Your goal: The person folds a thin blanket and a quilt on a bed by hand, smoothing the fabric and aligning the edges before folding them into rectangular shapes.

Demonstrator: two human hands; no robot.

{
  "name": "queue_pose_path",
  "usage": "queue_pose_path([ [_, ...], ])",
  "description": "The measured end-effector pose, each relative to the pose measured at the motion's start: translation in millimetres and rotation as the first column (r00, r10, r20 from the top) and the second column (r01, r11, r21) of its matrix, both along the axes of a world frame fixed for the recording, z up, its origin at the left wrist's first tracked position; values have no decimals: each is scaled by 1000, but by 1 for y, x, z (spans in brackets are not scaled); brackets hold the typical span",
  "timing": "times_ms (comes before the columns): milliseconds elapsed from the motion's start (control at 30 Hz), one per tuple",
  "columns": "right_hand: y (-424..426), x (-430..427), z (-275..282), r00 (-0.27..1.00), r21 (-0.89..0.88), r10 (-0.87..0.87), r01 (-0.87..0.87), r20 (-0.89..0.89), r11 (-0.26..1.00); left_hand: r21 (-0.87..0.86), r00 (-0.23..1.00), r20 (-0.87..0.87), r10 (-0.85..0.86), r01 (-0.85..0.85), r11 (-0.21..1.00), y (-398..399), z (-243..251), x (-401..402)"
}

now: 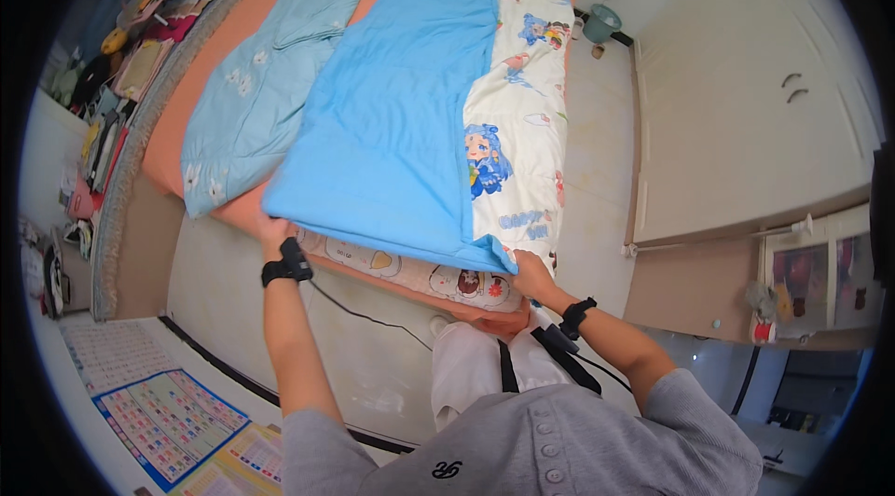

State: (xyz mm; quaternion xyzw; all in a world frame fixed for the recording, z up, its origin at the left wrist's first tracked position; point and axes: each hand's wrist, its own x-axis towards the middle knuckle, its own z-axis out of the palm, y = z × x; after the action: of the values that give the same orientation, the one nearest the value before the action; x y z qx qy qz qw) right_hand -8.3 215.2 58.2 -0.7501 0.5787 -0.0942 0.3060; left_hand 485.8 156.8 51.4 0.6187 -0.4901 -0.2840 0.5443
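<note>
A blue quilt [391,111] lies lengthwise on a bed with an orange sheet [164,146]. Along its right side shows a white face printed with cartoon figures [521,97]. At the quilt's near left corner, my left hand [275,227] grips the edge, its fingers partly hidden under the cloth. My right hand [533,273] holds the near edge towards the right, where the blue cloth is bunched. A folded pale teal quilt with white flowers [259,90] rests on the bed to the left. Below the blue edge, a cartoon-printed cloth [419,279] shows at the bed's foot.
Right of the bed stand a white wardrobe [748,104] and, farther off, a green bucket [602,23]. Clothes and other items fill shelves [112,125] on the left. A printed chart [171,419] is at lower left. Pale tiled floor [231,272] borders the bed's foot.
</note>
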Motion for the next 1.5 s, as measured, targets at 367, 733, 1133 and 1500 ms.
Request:
queue_pose_path([
  [367, 13, 39, 63, 926, 279, 370, -336, -77, 900, 289, 493, -798, 347, -192, 938, 95, 64, 132],
  [733, 108, 64, -118, 865, 561, 484, -469, 135, 682, 666, 883, -20, 468, -337, 665, 164, -36, 101],
  [1133, 82, -22, -86, 971, 349, -203, 147, 127, 925, 722, 917, -323, 233, 80, 687, 106, -144, -93],
  [1500, 110, -112, -176, 645, 436, -746, 728, -170, 530, 575, 956, -200, -215, 292, 764, 106, -163, -261],
])
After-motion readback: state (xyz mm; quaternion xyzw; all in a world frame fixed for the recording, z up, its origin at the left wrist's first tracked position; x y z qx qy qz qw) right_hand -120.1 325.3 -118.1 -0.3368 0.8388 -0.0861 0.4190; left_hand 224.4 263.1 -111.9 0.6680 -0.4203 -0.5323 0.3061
